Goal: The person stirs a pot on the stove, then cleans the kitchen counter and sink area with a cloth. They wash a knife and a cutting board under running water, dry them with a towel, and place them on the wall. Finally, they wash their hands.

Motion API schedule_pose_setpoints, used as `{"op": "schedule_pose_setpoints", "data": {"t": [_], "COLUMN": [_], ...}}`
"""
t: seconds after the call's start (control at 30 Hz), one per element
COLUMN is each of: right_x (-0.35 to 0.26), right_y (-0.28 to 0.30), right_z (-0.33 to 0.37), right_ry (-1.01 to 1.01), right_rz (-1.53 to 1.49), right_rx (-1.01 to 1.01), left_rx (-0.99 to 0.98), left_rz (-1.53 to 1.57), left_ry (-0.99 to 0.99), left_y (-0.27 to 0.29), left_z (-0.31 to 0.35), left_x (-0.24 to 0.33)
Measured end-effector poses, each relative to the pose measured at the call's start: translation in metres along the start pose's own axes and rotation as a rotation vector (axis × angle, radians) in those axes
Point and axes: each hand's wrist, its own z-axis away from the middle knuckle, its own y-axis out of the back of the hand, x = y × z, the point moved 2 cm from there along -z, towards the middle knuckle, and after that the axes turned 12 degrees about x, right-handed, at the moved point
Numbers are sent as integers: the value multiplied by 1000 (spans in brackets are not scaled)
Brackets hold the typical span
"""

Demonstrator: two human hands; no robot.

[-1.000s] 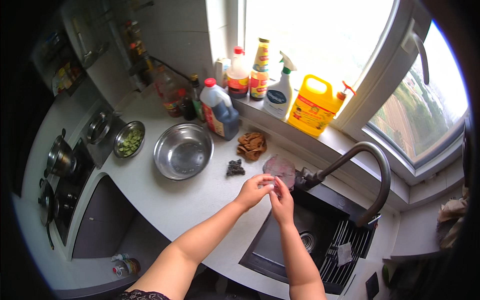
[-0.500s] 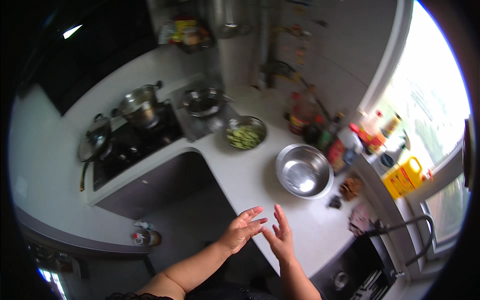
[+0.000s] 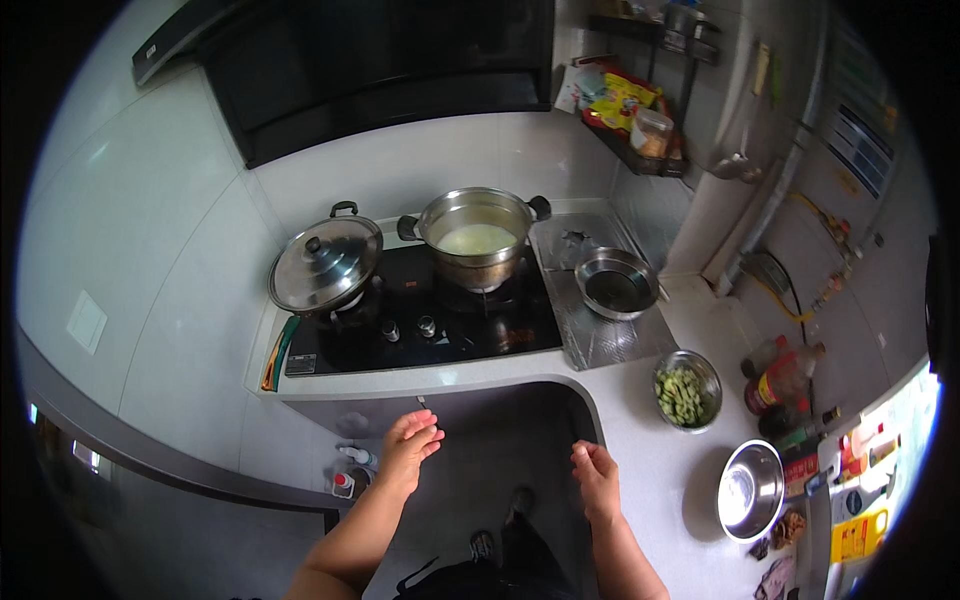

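Observation:
My left hand (image 3: 411,450) is raised over the floor in front of the stove counter, its fingers bent but apart, with nothing in it. Close to the edge of the right-hand counter is my right hand (image 3: 597,480), its fingers curled in; I see nothing in it. Beyond the hands stands a two-handled steel pot (image 3: 478,262) on the hob (image 3: 450,335), uncovered, with pale cloudy liquid inside. A lidded pan (image 3: 327,265) sits on the left burner. On the right-hand counter are a steel bowl of chopped green vegetable (image 3: 686,390) and a larger bare steel bowl (image 3: 750,491).
A steel pan with dark liquid (image 3: 615,284) rests on the metal panel right of the hob. Bottles (image 3: 785,380) line the counter's right side, near a yellow jug (image 3: 858,536). A corner shelf (image 3: 635,155) holds packages. Small bottles (image 3: 350,480) stand low at left.
My view has swung left toward the stove. My hands, close together with spread fingers before, are now wide apart, and the right fingers have curled in.

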Motion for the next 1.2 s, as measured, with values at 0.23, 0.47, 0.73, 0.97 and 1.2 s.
{"op": "schedule_pose_setpoints", "data": {"t": [0.23,0.47,0.73,0.97,1.2], "right_x": [-36,-213,-458,-412,-434], "right_y": [-93,-82,73,95,140], "right_z": [-146,-277,-404,-446,-480], "right_ry": [50,814,1131,747,827], "right_rz": [-45,-131,-209,-173,78], "right_rx": [-52,265,784,797,972], "left_rx": [96,266,-218,-881,-1220], "left_rz": [108,109,201,105,37], "left_ry": [-108,-168,-41,-95,-223], "left_y": [-1,-44,-196,-432,-638], "left_z": [-91,-158,-180,-175,-94], "left_x": [49,97,125,145,175]}}
